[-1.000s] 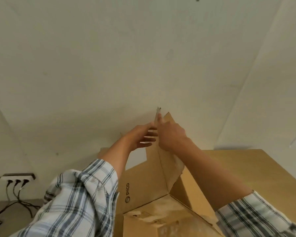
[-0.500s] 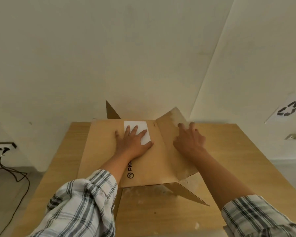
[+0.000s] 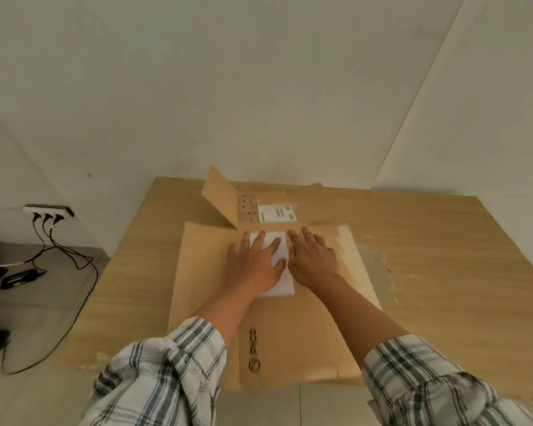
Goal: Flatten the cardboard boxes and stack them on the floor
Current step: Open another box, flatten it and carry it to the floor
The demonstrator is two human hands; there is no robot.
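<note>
You are pressing down with both palms side by side: your left hand (image 3: 254,265) is lying flat with the fingers spread, covering most of a white label (image 3: 274,265), and your right hand (image 3: 313,259) is lying flat just beside it, thumb edge nearly touching the left. Neither hand is gripping anything; both are open and bearing on the top panel of the cardboard box (image 3: 271,309), which is lying collapsed directly under them on a wide wooden surface (image 3: 443,272). The box's long axis is running away from you, from the ragged near edge below your checked sleeves to the far flaps. Those far flaps are what the coming move seems to turn on: beyond your fingertips, the left-hand flap (image 3: 219,198) is standing tilted up, while the printed flap (image 3: 268,212) beside it is lying lower. Your left hand is the nearer one to the raised flap, up and to the left of its fingers, so it looks best placed to push it flat. Off the left edge, cables (image 3: 59,250) are trailing across the floor (image 3: 43,302), where the stack is to go.
</note>
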